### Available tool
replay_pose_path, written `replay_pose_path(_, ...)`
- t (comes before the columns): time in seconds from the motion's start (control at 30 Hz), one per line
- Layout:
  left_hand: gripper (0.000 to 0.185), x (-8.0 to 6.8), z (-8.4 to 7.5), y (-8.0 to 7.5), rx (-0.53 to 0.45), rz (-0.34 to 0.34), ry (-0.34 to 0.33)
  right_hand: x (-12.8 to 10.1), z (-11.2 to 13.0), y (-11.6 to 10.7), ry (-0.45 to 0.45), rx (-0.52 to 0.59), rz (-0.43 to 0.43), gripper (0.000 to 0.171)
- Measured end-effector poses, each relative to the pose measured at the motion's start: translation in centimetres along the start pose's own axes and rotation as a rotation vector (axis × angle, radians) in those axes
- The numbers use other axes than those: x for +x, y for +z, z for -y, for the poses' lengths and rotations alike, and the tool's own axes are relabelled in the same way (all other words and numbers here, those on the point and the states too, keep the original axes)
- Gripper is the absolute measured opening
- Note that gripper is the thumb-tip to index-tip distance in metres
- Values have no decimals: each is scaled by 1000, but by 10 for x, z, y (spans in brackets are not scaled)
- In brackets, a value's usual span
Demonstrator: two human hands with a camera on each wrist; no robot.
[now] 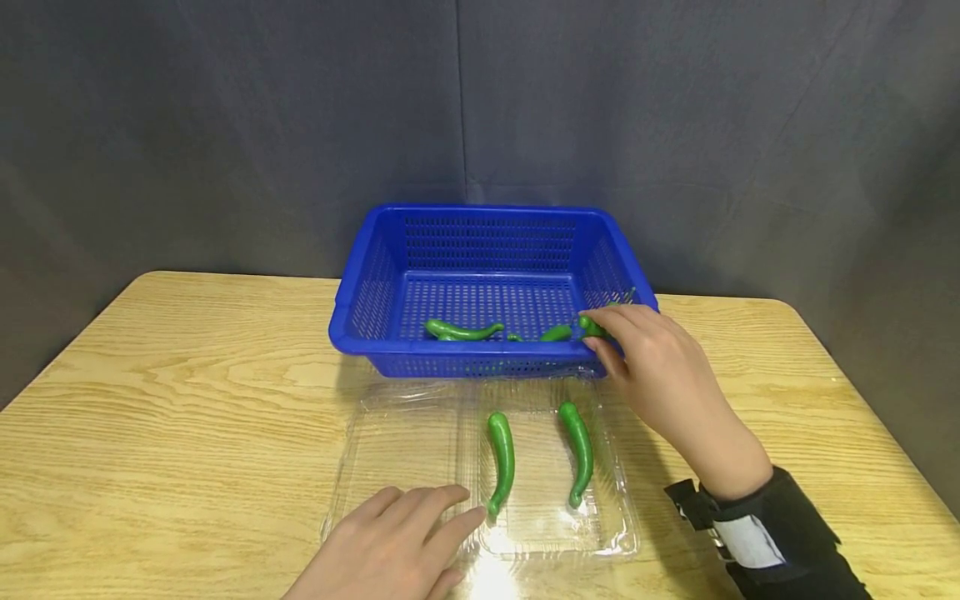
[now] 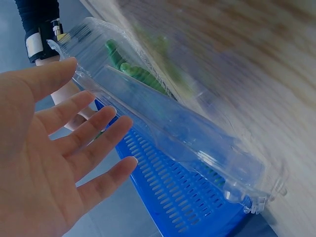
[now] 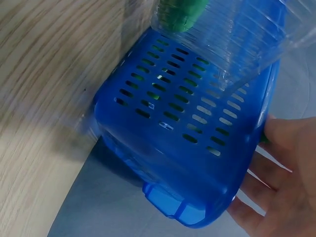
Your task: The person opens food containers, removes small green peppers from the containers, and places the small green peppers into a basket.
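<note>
My right hand (image 1: 660,367) reaches over the front right rim of the blue basket (image 1: 487,346) and pinches a green chili pepper (image 1: 588,326) between thumb and fingers. In the right wrist view the basket wall hides most of that pepper. Several more green peppers, one of them a curved pepper (image 1: 463,332), lie along the basket's front inside. Just before the basket sits an unfolded clear plastic clamshell box (image 1: 543,537). Its right half holds two peppers, a left one (image 1: 502,458) and a right one (image 1: 579,454), apart. My left hand (image 1: 397,542), fingers spread and holding nothing, hovers over the left half.
The wooden table (image 1: 187,417) stretches out on both sides of the box and basket. Behind it hangs a dark grey curtain (image 1: 262,125), close to the basket's back. A black strap (image 1: 780,533) surrounds the right wrist.
</note>
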State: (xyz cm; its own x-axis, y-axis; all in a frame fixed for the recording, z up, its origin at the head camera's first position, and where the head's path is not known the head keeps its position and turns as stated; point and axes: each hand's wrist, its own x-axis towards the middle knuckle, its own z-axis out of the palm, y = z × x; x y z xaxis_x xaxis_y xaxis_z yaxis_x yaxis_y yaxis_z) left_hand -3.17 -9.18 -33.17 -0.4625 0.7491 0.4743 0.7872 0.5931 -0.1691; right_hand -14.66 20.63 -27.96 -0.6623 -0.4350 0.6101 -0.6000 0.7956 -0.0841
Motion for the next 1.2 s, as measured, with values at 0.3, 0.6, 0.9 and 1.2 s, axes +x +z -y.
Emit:
replay_pose_path(0.3,35,1,0,-1,-2,13,-12,1,-2,2,0,-5,6,29)
replay_pose_path(0.6,33,2,0,-2,1,41,-11,2,2,-1,-7,5,11,23)
replay_pose_path(0.9,40,1,-3,0,2,0,-23,5,18,-7,-49,-1,2,19)
replay_pose_path(1.2,34,0,-2,2,-9,-3,-12,8,36,-17,-77,-2,12,16)
